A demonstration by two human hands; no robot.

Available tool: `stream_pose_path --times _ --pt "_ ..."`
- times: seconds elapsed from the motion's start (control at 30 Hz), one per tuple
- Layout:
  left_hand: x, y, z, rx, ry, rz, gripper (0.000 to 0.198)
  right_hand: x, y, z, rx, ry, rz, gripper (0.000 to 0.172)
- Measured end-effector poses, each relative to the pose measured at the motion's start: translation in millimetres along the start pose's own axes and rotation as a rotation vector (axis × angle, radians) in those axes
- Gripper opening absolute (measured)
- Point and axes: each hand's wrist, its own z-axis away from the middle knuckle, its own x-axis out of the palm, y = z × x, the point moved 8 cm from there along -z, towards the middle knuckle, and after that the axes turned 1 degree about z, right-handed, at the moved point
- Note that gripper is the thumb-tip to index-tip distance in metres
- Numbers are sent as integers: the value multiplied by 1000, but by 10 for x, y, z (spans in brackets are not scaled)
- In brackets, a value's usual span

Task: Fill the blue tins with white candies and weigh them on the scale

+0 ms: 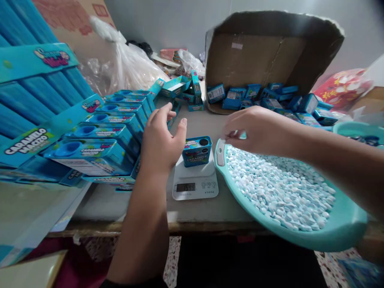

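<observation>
A small blue candy box [196, 154] with a dark round opening in its top stands upright on a white digital kitchen scale [196, 185]. The scale's display is lit, its digits blurred. My left hand [163, 138] hovers just left of the box, thumb and fingers spread, with nothing in it. My right hand [247, 128] is over the near-left rim of a turquoise tub [255, 214], its fingers curled and pinched together. Whether a candy is between those fingertips is hidden. Small pale blue and white candies [279, 186] fill much of the tub.
On the left, several blue candy boxes [87, 150] stand in a row beside stacked display cartons [33, 100]. At the back, a cardboard box [270, 60] lies open with small blue boxes [252, 92] inside. White plastic bags [129, 64] sit behind. The table edge [192, 228] runs along the front.
</observation>
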Motion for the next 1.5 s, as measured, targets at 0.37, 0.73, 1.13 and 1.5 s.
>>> stream_pose_path --times 0.37,0.73,1.13,1.5 --pt "-10 43 27 39 6 -75 53 91 -199 -488 -111 13 30 29" --pt "-15 1 25 23 20 12 48 605 426 412 125 -185 -56 23" --pt "12 240 85 104 -8 -15 29 780 571 477 177 -283 -303 23" --pt "153 314 117 157 -96 -29 29 795 528 476 194 -299 -241 20"
